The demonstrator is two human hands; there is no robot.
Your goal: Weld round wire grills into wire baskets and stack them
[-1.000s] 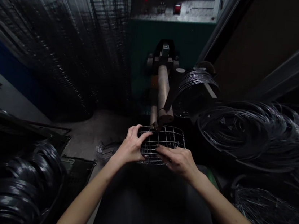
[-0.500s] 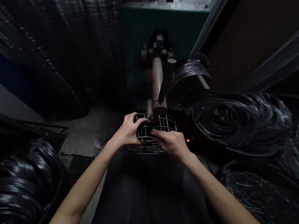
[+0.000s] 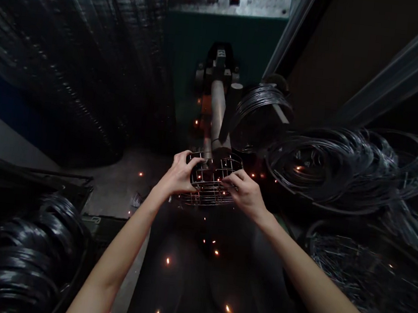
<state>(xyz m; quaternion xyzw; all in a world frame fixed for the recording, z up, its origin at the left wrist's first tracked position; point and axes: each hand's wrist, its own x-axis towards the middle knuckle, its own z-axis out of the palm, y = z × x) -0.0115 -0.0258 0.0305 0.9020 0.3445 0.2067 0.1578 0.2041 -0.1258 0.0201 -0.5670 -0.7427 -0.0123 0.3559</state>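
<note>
A round wire cage (image 3: 209,197) of thin metal rods sits under the tip of a machine's thick metal arm (image 3: 218,109). My left hand (image 3: 179,176) grips the cage's left side, thumb low and fingers over the upper rim. At the cage's right side is my right hand (image 3: 243,191), its thumb and fingers pinched together over the wires; what lies between the fingertips is too small to make out. Orange sparks (image 3: 216,252) scatter around the cage and over the dark apron (image 3: 193,286) below it.
Wire coils (image 3: 329,166) lie in a round container at right, with loose cut wires (image 3: 358,276) nearer me. Another coil (image 3: 263,102) hangs beside the machine arm. At left, a bin holds wire rings (image 3: 25,256). A green machine body (image 3: 253,40) with a lit red lamp stands ahead.
Bright sparks have burst out and fly downward and sideways. My right hand has drawn back toward the cage's right side, its fingers more curled. My left hand keeps its hold.
</note>
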